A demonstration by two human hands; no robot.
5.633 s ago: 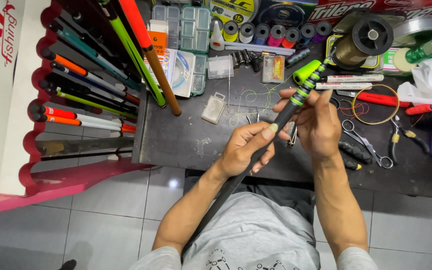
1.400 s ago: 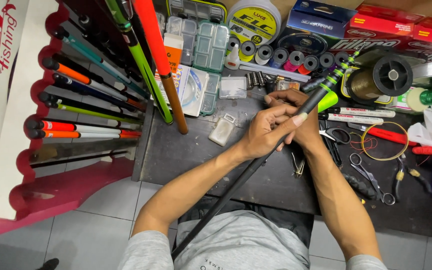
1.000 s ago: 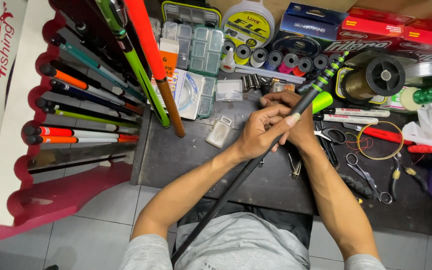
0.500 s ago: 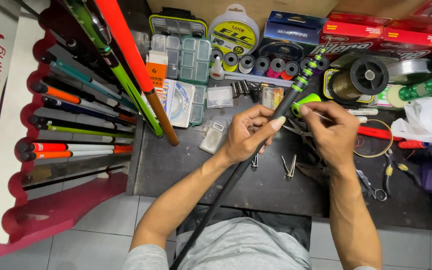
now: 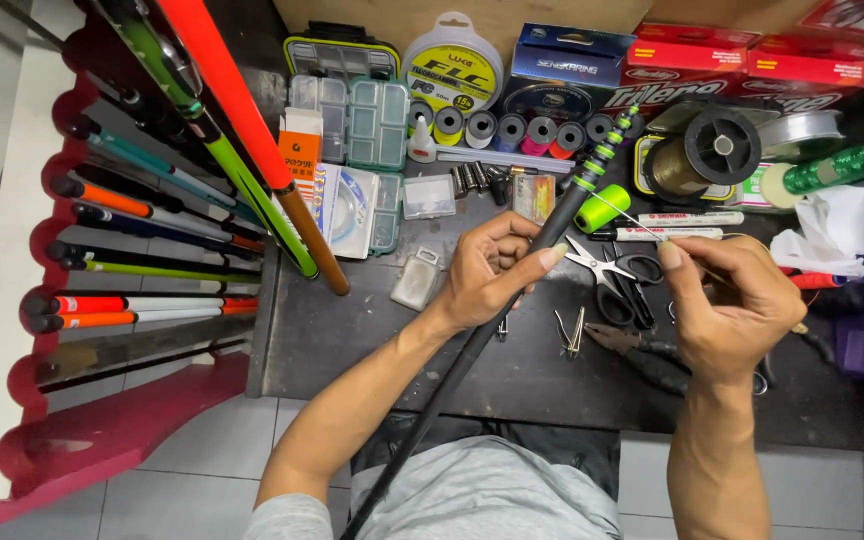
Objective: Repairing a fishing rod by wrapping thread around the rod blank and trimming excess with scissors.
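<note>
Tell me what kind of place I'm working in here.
Most likely a fishing-tackle repair bench or shop. A red rack on the left holds many fishing rods, spools of line and clear tackle boxes crowd the dark bench, and the left hand grips a black rod.

black rod (image 5: 472, 350), green-banded tip, slanting across dark worktable (image 5: 352, 350)

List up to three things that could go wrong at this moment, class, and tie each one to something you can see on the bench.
1. The thin thread that the right hand pulls from the rod looks taut; it might snap or slip.
2. The left hand alone steadies the rod, whose butt hangs past the table edge; it could roll or tip.
3. Open scissors lie between the hands and could nick a finger or snag the thread.
</note>
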